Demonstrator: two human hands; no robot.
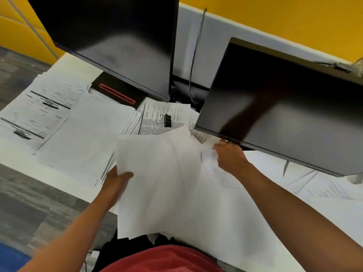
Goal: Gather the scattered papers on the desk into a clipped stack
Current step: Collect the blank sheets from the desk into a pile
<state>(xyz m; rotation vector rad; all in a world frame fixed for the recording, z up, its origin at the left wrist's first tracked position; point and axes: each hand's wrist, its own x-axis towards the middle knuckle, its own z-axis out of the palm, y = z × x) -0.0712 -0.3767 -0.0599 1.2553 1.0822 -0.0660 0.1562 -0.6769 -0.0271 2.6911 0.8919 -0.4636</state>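
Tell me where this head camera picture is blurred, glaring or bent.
Head view: motion blur smears the left hand and the held white paper sheets; the white sheets are overexposed, losing print; wide-angle distortion tilts the two dark monitor screens; soft reflections show on the right screen; the small black binder clip stays fairly sharp.

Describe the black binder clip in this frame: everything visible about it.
The binder clip is small, with a black body and two thin wire handles folded toward the left. It lies on a printed sheet between the two monitors, beyond the held papers. Neither hand touches it. Whether it clamps that sheet or only rests on it cannot be told.
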